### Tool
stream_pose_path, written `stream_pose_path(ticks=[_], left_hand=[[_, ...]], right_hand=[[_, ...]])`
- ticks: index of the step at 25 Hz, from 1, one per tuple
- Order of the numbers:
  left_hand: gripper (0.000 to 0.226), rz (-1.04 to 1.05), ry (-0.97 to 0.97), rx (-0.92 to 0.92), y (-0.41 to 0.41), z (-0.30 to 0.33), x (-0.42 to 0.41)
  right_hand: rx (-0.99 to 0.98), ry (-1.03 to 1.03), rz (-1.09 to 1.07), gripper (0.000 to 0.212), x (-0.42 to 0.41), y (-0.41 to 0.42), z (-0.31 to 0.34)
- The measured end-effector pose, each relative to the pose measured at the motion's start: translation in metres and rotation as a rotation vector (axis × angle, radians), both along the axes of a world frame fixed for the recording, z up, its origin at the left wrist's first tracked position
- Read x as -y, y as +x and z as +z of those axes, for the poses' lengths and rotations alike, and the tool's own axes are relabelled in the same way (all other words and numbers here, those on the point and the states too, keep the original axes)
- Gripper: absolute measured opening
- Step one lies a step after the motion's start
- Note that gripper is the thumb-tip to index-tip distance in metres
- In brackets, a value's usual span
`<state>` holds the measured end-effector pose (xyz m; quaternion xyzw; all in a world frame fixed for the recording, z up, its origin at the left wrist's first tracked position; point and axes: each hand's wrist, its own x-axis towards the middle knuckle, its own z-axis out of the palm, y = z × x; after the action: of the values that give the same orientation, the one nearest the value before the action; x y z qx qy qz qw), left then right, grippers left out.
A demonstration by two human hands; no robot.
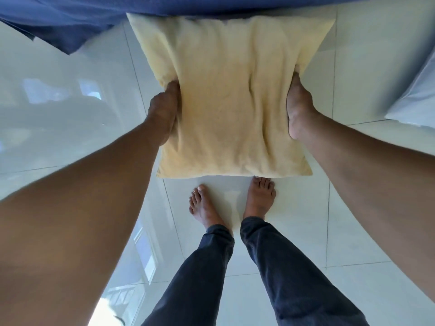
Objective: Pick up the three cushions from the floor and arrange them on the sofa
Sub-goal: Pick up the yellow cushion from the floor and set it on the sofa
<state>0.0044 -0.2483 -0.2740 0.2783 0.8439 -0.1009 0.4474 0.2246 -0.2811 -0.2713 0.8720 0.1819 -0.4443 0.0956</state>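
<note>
A pale yellow cushion [230, 97] hangs above the floor in the middle of the view, held flat between both hands. My left hand [164, 111] grips its left edge and my right hand [299, 107] grips its right edge, fingers tucked underneath. The cushion's far edge reaches the blue-covered sofa [94, 17] across the top of the view. A white cushion [416, 95] lies on the floor at the right edge, partly cut off. No third cushion shows.
Glossy white floor tiles [70, 102] spread all around. My bare feet [235, 203] and dark trousers stand just below the yellow cushion. A blue fabric corner of the sofa cover hangs down at the top left.
</note>
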Motion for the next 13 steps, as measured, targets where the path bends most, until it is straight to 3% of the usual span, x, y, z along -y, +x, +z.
stream_pose_path(ticks=[2, 4, 5, 7, 9, 13], left_hand=[[0.068, -0.041, 0.052, -0.019, -0.018, -0.016, 0.029], [0.055, 0.136, 0.055, 0.086, -0.024, 0.026, -0.002], [0.049, 0.177, 0.066, 0.146, -0.025, 0.077, -0.045], [0.059, 0.125, 0.042, 0.115, -0.025, 0.213, -0.132], [0.076, 0.206, 0.134, 0.23, -0.011, 0.333, -0.185], [0.063, 0.229, 0.169, 0.289, -0.004, 0.448, -0.168]], right_hand=[[-0.066, 0.044, -0.097, 0.038, -0.001, 0.019, -0.022], [-0.235, 0.009, -0.374, 0.042, -0.054, 0.04, 0.035], [-0.287, 0.057, -0.484, 0.054, -0.098, 0.057, 0.085], [-0.189, 0.14, -0.272, 0.08, -0.183, 0.071, 0.215], [-0.404, 0.238, -0.516, 0.079, -0.206, 0.063, 0.325], [-0.367, 0.26, -0.541, 0.06, -0.196, 0.042, 0.439]])
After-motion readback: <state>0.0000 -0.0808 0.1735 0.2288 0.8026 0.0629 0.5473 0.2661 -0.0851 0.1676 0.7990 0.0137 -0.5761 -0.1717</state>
